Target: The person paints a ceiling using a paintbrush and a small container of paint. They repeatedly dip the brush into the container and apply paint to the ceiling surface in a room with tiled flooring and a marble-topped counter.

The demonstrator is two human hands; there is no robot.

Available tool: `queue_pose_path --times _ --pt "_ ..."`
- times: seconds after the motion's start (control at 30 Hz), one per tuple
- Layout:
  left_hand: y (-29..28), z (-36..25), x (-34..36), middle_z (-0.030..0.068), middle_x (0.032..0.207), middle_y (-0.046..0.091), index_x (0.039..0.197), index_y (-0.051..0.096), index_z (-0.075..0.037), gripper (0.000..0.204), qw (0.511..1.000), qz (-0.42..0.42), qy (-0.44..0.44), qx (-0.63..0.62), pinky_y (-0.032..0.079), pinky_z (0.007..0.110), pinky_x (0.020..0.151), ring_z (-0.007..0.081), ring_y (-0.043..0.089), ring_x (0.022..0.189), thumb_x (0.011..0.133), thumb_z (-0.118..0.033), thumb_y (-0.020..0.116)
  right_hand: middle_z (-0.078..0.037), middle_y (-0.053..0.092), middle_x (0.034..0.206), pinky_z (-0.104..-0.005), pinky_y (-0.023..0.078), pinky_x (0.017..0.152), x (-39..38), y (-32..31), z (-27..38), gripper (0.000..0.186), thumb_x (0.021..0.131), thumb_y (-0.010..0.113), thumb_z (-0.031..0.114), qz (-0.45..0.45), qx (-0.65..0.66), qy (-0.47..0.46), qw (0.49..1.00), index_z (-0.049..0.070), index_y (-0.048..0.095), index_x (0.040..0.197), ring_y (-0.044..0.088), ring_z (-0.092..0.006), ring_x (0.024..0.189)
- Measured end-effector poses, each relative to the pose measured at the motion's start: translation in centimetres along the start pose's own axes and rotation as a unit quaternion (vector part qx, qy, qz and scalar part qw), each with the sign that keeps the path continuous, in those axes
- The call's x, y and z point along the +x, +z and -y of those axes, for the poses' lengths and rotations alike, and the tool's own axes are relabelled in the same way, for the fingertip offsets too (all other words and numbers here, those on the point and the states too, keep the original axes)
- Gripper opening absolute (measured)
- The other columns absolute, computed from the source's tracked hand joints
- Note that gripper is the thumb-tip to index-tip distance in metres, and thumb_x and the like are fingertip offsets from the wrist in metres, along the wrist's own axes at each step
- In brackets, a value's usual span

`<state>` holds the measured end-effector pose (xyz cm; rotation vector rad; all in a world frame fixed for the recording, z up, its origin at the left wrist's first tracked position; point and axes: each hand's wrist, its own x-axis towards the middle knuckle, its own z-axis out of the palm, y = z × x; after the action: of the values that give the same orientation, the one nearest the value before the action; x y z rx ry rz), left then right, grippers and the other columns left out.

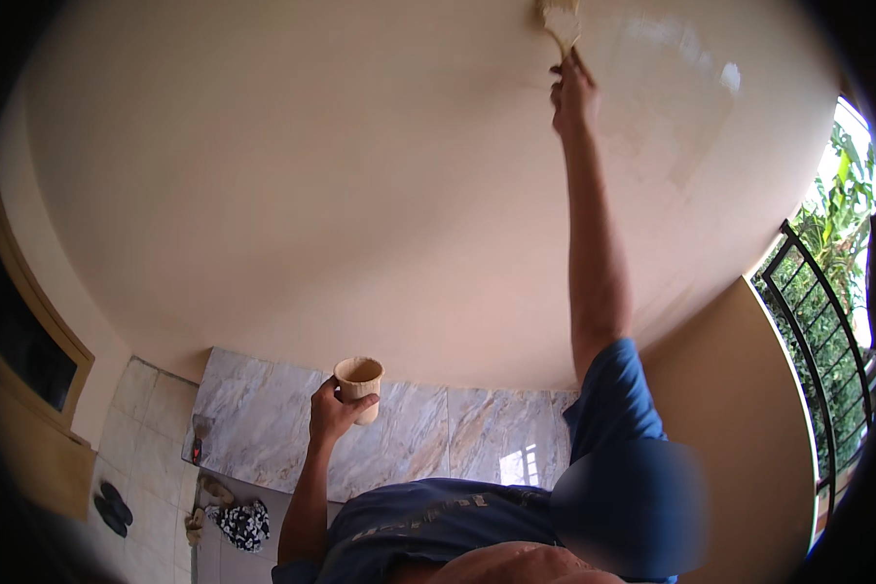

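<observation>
My right arm stretches far up, and my right hand [575, 95] is closed round the handle of a paintbrush [562, 21]. The brush's bristle end touches or nearly touches the beige wall [341, 175] at the upper edge of the view. Right of the brush, the wall shows a shiny, wet-looking patch [667, 97]. Lower down, my left hand [332, 413] is wrapped round a beige cup [359, 378], held upright with its mouth facing up. The inside of the cup looks tan; how full it is I cannot tell.
A marble-patterned ledge [409, 438] runs along the wall's foot. On the left are a wooden-framed door [73, 355], dark shoes [113, 508] on the tiles and a black-and-white cloth [240, 526]. A black metal railing [816, 360] with greenery behind bounds the right side.
</observation>
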<state>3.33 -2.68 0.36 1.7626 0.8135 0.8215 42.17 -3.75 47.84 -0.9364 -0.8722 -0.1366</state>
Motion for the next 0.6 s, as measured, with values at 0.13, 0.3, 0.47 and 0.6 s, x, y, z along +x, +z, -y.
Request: queue_pose_path --times 0.13,0.3,0.47,0.6 --pt "1.3 -0.9 -0.1 0.0184 0.103 0.076 0.116 0.07 0.0 0.069 0.999 0.012 0.011 -0.031 0.061 0.041 0.081 0.0308 0.076 0.094 0.066 -0.042 0.095 -0.002 0.061 0.087 -0.0193 0.025 0.04 -7.3 -2.7 -4.3 0.042 0.104 0.057 0.016 -0.001 0.02 0.049 0.999 0.011 0.056 0.146 0.036 -0.0011 0.049" --pt "2.6 -1.7 -0.3 0.0193 0.103 0.076 0.115 0.07 0.0 0.071 0.999 0.032 0.006 0.003 0.061 0.041 0.082 0.0313 0.075 0.094 0.065 -0.043 0.095 -0.002 0.058 0.087 -0.0215 0.025 0.042 -12.0 -5.0 -6.6 0.044 0.106 0.051 0.012 -0.002 0.015 0.072 0.997 0.006 0.052 0.149 0.032 -0.0017 0.049" --pt "2.4 -2.3 -1.3 0.02 0.104 0.076 0.114 0.071 0.0 0.071 0.998 0.034 0.014 0.041 0.06 0.042 0.083 0.0321 0.075 0.095 0.064 -0.044 0.095 -0.001 0.057 0.088 -0.0205 0.024 0.042 -14.8 -6.4 -7.8 0.044 0.106 0.05 0.012 -0.002 0.021 0.1 0.995 0.008 0.051 0.15 0.031 -0.0011 0.05" --pt "2.6 -2.5 -1.6 0.0201 0.104 0.076 0.114 0.07 0.002 0.069 0.999 0.03 0.025 0.036 0.06 0.041 0.083 0.0309 0.075 0.095 0.065 -0.039 0.095 -0.001 0.06 0.087 -0.0194 0.025 0.043 -16.3 -7.1 -6.9 0.043 0.106 0.051 0.012 -0.012 -0.004 0.119 0.993 0.008 0.051 0.149 0.032 -0.0005 0.051"
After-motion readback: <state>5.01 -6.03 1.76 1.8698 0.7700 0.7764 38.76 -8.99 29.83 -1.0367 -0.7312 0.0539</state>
